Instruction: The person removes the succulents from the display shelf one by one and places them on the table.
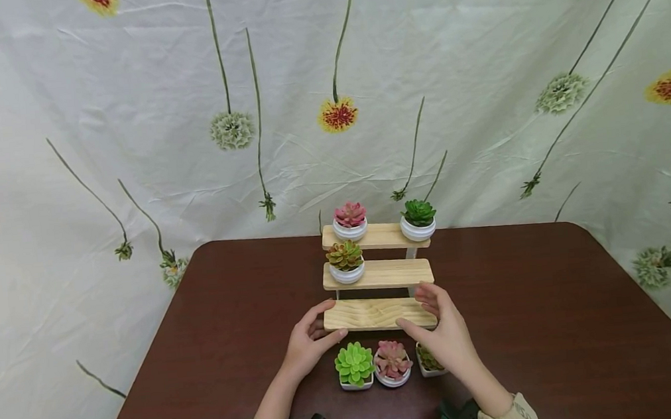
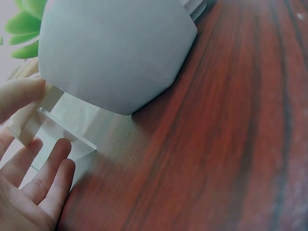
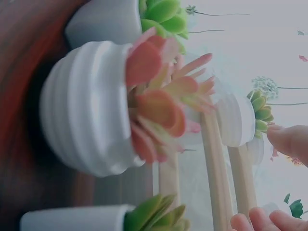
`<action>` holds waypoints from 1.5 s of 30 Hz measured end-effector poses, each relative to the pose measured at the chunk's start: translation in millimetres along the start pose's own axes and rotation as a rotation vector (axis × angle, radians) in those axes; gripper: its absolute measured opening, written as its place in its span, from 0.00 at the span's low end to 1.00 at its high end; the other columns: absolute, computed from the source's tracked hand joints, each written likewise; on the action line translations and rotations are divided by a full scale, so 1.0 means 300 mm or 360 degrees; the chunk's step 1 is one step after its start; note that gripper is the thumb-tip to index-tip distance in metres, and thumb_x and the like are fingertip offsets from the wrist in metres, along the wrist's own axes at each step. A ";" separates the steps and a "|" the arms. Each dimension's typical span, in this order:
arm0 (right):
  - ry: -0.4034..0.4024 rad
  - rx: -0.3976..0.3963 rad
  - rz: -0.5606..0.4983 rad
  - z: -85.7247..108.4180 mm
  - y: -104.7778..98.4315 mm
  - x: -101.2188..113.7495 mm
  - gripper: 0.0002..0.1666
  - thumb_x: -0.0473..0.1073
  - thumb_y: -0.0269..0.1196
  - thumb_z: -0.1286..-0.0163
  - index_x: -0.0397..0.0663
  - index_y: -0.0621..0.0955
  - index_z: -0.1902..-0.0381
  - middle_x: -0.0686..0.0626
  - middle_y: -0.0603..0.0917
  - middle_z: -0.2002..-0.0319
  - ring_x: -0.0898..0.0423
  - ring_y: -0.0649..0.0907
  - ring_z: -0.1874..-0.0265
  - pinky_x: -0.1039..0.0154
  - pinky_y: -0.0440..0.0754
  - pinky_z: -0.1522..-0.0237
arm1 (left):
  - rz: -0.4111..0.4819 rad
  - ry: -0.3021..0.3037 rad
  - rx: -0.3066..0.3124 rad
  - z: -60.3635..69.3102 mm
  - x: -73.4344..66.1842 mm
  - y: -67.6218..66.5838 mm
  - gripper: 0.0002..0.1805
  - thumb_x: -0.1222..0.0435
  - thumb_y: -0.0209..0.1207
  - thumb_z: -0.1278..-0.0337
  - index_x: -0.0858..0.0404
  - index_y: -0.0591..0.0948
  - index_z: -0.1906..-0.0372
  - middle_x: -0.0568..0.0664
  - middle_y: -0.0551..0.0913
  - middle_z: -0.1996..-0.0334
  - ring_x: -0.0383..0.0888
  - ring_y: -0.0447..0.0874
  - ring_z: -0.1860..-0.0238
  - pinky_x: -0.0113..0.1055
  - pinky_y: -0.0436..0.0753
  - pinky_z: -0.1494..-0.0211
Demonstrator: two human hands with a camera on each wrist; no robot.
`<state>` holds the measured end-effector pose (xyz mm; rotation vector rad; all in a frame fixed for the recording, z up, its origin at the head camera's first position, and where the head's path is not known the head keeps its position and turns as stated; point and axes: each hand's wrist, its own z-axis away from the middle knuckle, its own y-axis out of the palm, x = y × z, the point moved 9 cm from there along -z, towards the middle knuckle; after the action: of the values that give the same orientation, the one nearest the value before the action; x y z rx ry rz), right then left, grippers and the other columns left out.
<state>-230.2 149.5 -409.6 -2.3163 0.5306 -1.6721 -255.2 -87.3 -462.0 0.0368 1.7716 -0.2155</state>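
Note:
A three-tier wooden shelf stand [image 1: 380,312] with clear supports stands at the table's middle. My left hand [image 1: 310,343] grips the left end of its bottom plank, thumb at the front edge and fingers behind; the left wrist view shows this plank end [image 2: 30,118] between thumb and fingers. My right hand [image 1: 444,326] is at the plank's right end, fingers spread and apart from the thumb. Before the stand sit a bright green succulent [image 1: 355,364], a pink succulent [image 1: 392,362] and a darker green succulent [image 1: 429,361], partly hidden by my right hand.
The top tier bears a pink succulent [image 1: 350,221] at left and a green succulent [image 1: 418,221] at right. A green-orange succulent [image 1: 346,262] sits on the middle tier's left. Behind the dark table [image 1: 229,298] hangs a flowered cloth [image 1: 170,104].

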 end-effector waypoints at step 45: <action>0.0166 0.0208 -0.0271 -0.195 0.213 0.096 0.44 0.40 0.70 0.43 0.33 0.62 0.35 0.35 0.72 0.43 0.42 0.72 0.43 0.49 0.70 0.42 | 0.0012 0.0018 0.0029 -0.003 0.007 0.004 0.30 0.73 0.66 0.51 0.69 0.72 0.40 0.61 0.72 0.40 0.41 0.79 0.62 0.37 0.81 0.56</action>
<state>-287.2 80.5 -391.2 -2.2446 0.2404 -1.8523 -256.3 -86.1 -464.1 0.0579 1.7807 -0.2261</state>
